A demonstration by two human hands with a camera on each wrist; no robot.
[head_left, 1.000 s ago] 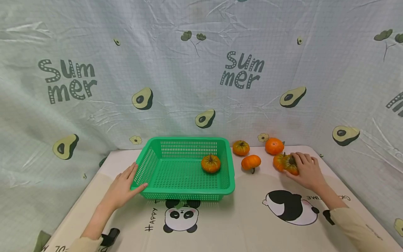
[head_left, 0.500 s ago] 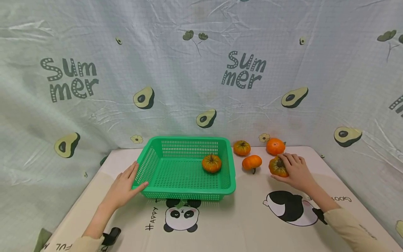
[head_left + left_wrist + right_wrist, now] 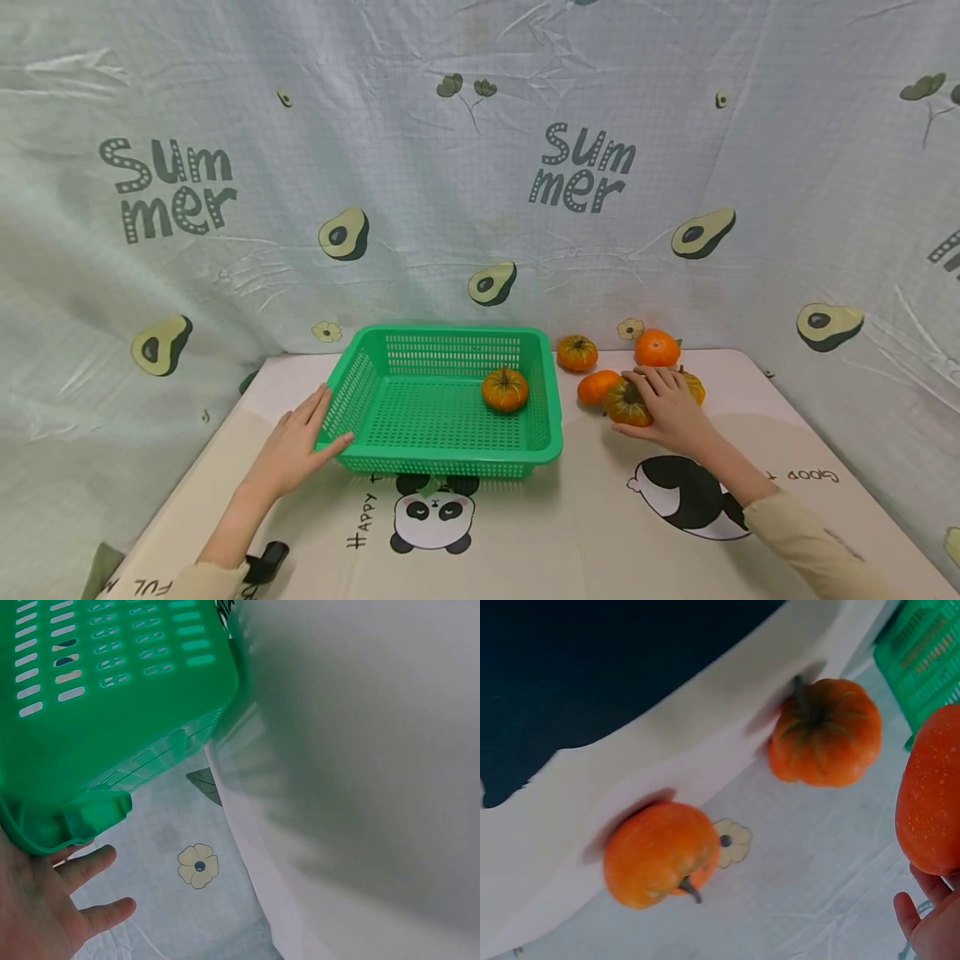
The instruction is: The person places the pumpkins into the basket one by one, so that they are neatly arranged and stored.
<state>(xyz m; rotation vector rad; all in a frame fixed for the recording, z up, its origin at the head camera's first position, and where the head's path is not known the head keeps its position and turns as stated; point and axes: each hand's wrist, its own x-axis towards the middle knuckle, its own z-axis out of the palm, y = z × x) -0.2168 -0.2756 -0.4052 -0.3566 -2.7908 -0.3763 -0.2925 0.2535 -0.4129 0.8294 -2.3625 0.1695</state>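
Note:
My right hand (image 3: 671, 417) grips a small orange-green pumpkin (image 3: 627, 405), held over the table's right half beside an orange pumpkin (image 3: 596, 387). In the right wrist view the held pumpkin (image 3: 932, 795) is at the right edge, with fingertips (image 3: 907, 913) below it. My left hand (image 3: 288, 446) rests with straight fingers on the left rim of a green plastic basket (image 3: 450, 455), thumb over its front left corner. The left wrist view shows that hand (image 3: 45, 907) against the rim from below. One ribbed pumpkin (image 3: 505, 390) sits inside the basket, toward its right wall.
Right of the basket, a ribbed pumpkin (image 3: 577, 353) and a smooth orange one (image 3: 657, 347) stand near the back edge. Another pumpkin (image 3: 694, 388) is partly hidden behind my right hand. A printed curtain (image 3: 420, 208) hangs behind the panda-patterned table cover (image 3: 540, 533).
The right hand has moved left with the gripped pumpkin, away from the pumpkin it was beside and toward the basket. The left hand stays on the basket rim.

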